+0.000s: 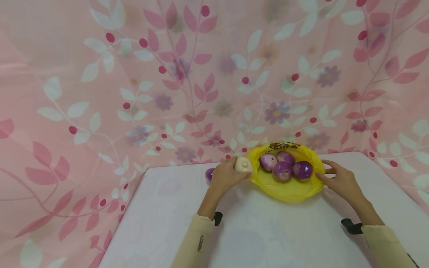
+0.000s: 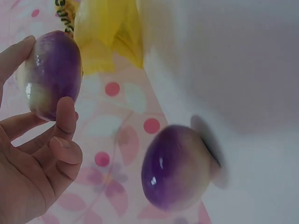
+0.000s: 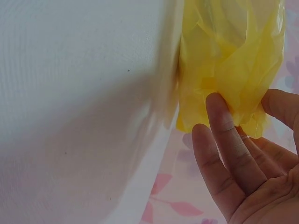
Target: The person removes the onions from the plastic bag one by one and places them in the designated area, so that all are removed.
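Observation:
My left hand [image 1: 223, 176] grips a glossy turnip [image 1: 242, 165] at the left rim of an open yellow plastic bag [image 1: 288, 193]. Its pale end with a small nub faces up in the head view, while the left wrist view shows the purple side of this turnip [image 2: 55, 74] between thumb and fingers. Several purple-and-white turnips [image 1: 282, 171] lie inside the bag. On the bag's right side, my right hand [image 1: 342, 181] pinches the yellow edge between thumb and fingers, as the right wrist view also shows with the bag [image 3: 229, 70].
Another turnip [image 2: 175, 168] rests on the white table [image 1: 248, 238], left of the bag and partly hidden behind my left hand in the head view. A pink floral cloth [image 1: 201, 93] hangs along the table's far edge. Dark printing marks the bag's back rim.

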Demonstrator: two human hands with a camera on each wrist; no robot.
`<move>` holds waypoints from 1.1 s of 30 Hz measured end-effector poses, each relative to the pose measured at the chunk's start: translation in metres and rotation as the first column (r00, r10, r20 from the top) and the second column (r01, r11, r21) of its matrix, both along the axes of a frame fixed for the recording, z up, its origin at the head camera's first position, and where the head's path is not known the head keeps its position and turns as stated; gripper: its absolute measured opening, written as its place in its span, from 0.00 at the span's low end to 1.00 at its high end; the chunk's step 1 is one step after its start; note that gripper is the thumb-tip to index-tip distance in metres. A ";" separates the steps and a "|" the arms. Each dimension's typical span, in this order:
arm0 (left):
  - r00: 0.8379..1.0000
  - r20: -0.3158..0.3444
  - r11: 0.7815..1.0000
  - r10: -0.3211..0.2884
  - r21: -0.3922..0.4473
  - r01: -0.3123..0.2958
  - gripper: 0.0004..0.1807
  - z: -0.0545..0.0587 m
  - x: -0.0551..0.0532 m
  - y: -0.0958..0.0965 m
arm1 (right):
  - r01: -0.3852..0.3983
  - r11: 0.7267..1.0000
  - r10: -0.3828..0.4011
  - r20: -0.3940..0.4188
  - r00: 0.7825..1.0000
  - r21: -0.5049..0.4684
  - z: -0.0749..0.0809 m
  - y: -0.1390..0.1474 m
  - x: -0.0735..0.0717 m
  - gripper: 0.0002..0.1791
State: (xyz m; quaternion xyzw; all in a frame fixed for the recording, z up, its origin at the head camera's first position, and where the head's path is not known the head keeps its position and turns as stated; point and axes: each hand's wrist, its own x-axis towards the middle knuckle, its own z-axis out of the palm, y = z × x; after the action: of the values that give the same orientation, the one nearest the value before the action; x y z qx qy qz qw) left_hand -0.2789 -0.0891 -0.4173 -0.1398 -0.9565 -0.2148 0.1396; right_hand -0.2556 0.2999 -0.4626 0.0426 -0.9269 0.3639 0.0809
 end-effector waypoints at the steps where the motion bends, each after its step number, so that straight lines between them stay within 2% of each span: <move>1: 1.000 -0.001 1.000 0.009 0.005 -0.009 0.35 0.000 0.000 -0.004 | -0.001 1.000 0.001 0.001 1.000 0.000 0.000 -0.001 0.000 0.42; 6: 0.998 -0.008 0.998 0.058 0.027 -0.058 0.36 0.004 -0.003 -0.023 | -0.003 1.000 0.003 -0.015 1.000 0.007 0.002 -0.001 -0.001 0.40; 12: 0.995 -0.010 0.994 0.099 0.042 -0.098 0.36 0.009 -0.006 -0.041 | 0.000 1.000 0.000 0.004 1.000 0.009 0.003 0.000 -0.001 0.41; 18: 0.992 0.019 0.991 0.129 0.042 -0.129 0.35 0.010 -0.009 -0.058 | 0.002 1.000 -0.002 0.010 1.000 0.013 0.003 0.000 0.001 0.41; 26: 0.988 0.018 0.985 0.152 0.077 -0.152 0.35 0.012 -0.012 -0.082 | -0.002 1.000 0.002 0.000 1.000 0.010 0.004 0.000 0.002 0.41; 33: 0.982 0.040 0.973 0.182 0.138 -0.186 0.42 0.012 -0.011 -0.108 | 0.006 1.000 -0.006 -0.002 1.000 0.016 0.002 0.001 0.002 0.41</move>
State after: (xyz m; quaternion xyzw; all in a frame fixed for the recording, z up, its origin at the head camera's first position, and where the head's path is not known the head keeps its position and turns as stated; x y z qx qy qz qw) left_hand -0.2899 -0.1967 -0.4052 -0.0372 -0.9495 -0.2699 0.1555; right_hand -0.2534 0.3009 -0.4606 0.0407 -0.9298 0.3563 0.0827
